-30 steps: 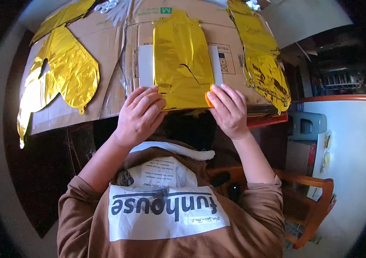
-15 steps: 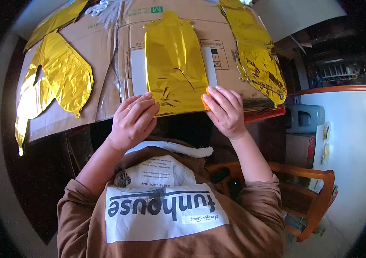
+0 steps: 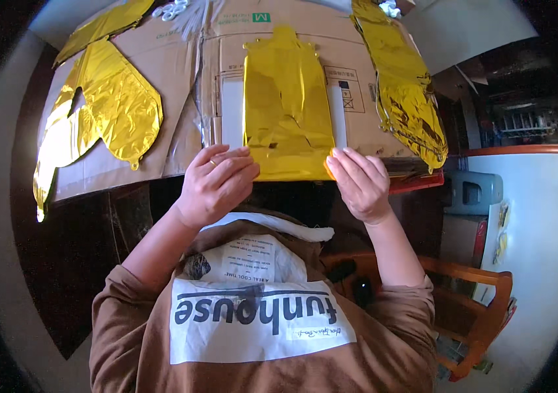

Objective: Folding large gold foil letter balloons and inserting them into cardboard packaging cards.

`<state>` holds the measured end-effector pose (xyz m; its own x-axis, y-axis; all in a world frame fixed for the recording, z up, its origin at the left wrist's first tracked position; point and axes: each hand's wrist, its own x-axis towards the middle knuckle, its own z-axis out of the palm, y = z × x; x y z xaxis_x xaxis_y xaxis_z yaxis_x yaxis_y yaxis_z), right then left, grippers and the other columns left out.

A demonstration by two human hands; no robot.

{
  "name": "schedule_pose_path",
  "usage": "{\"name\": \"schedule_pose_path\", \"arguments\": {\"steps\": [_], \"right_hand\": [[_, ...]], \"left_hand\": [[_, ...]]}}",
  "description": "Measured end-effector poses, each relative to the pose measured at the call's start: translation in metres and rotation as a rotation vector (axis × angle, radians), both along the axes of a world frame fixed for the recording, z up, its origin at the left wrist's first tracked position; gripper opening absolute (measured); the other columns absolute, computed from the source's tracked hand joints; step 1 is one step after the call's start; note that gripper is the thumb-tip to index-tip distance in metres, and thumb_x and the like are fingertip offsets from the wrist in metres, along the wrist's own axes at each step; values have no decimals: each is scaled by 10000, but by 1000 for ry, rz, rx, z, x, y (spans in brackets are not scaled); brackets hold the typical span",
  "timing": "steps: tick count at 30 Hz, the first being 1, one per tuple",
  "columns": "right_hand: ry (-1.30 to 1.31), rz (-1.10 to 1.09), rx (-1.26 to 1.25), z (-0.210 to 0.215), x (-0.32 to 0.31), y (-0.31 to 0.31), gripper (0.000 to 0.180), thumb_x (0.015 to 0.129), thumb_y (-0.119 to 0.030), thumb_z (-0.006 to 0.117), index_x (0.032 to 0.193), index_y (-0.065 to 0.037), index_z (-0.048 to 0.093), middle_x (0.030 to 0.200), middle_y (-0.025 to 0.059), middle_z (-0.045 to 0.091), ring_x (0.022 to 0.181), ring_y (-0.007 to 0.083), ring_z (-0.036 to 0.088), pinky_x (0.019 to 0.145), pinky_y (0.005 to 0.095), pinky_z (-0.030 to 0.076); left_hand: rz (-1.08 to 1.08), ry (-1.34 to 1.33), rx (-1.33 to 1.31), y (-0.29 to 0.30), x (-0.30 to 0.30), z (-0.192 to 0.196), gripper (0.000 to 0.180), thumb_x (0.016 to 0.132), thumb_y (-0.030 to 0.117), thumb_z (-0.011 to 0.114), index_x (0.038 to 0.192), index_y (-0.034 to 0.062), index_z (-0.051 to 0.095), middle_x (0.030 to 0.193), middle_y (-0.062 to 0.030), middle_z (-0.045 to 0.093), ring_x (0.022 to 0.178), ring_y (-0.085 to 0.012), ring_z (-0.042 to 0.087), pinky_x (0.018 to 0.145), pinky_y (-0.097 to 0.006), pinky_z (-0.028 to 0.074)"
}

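A flat gold foil balloon (image 3: pixel 288 111), folded into a long panel, lies over a white sheet (image 3: pixel 232 121) in front of me. My left hand (image 3: pixel 220 180) pinches its near left corner between thumb and fingers. At the near right corner my right hand (image 3: pixel 361 182) is closed on the foil, with a small orange piece (image 3: pixel 329 168) showing under the fingertips; its kind I cannot make out. The foil's near edge is stretched straight between both hands, at the front edge of the cardboard (image 3: pixel 167 105).
Another gold foil balloon (image 3: pixel 121 105) lies flat at the left, its tip hanging past the cardboard edge. A long gold foil balloon (image 3: pixel 406 92) lies at the right. White curled pieces (image 3: pixel 173 9) sit at the far edge. A wooden chair (image 3: pixel 482 314) stands to my right.
The foil between my hands has become smoother and tauter along its near edge. Both hands keep their hold on the corners. The whole view has shifted slightly.
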<state>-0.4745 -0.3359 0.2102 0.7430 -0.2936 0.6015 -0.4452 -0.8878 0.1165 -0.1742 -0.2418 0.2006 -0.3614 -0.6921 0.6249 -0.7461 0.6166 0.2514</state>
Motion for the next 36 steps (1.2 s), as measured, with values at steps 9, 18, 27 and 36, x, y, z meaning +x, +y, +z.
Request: {"name": "schedule_pose_path", "arguments": {"steps": [9,18,27,36], "right_hand": [[-53,168,-303,129,22,-79,219,914,-118,669,1110,-35,719,1000,95,759,833,199,735,624,307,529],[144,150,-360,42,24,-93,214,900,-112,651,1086,-44,731,1091,115,739,1004,220,720,681,327,556],[217,50,130,23,15,-61,348,908,-239,658,1190,-36,669,1200,162,679,1111,297,657,926,390,529],[179,-298,342,16,58,19,736,978,-611,423,1562,-174,325,1603,258,243,1432,468,311,1149,643,226]], "left_hand": [[-205,-337,-528,-96,56,144,256,792,91,750,1030,28,681,975,-77,697,874,-214,689,850,-401,559],[-334,-503,-405,-102,67,70,308,741,130,686,1022,5,696,1029,-105,690,970,-244,691,878,-416,562],[-295,-323,92,-79,50,33,369,758,145,667,1107,28,660,1116,-120,647,1023,-294,658,904,-436,535],[-279,-110,241,-74,47,40,366,798,119,688,1151,26,661,1131,-147,643,1030,-333,632,911,-452,517]]}}
